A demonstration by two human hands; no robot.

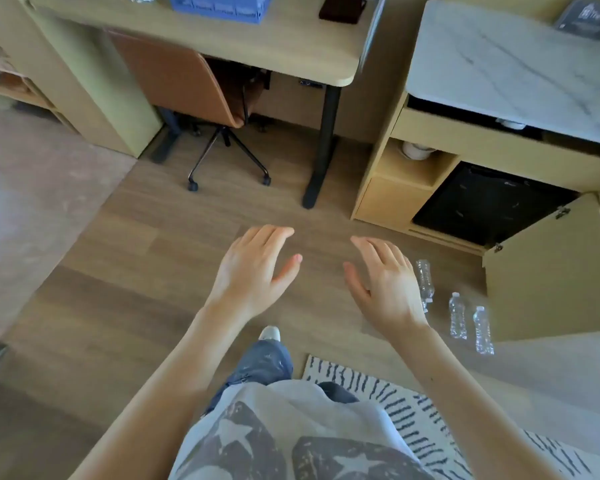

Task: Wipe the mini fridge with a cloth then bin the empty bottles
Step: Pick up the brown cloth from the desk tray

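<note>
- Head view: the left hand (253, 268) and the right hand (385, 282) hover side by side over a brown wood-plank floor (136, 254). Both are palm down with fingers loosely spread, and both are empty.
- Three clear plastic bottles (458, 320) sit on the floor just right of the right hand, which partly hides the nearest one.
- The bottles are beside a pale wooden cabinet door (551, 271) that stands swung open.
- The black mini fridge (482, 202) sits low inside the cabinet, below a white marble-patterned counter (506, 60).
- Across the room, a wood-topped counter (257, 46) on a black leg carries a blue plastic crate (222, 5).
- A brown swivel chair (177, 84) is tucked under it.
- A black-and-white striped rug (413, 410) lies by the person's feet.
</note>
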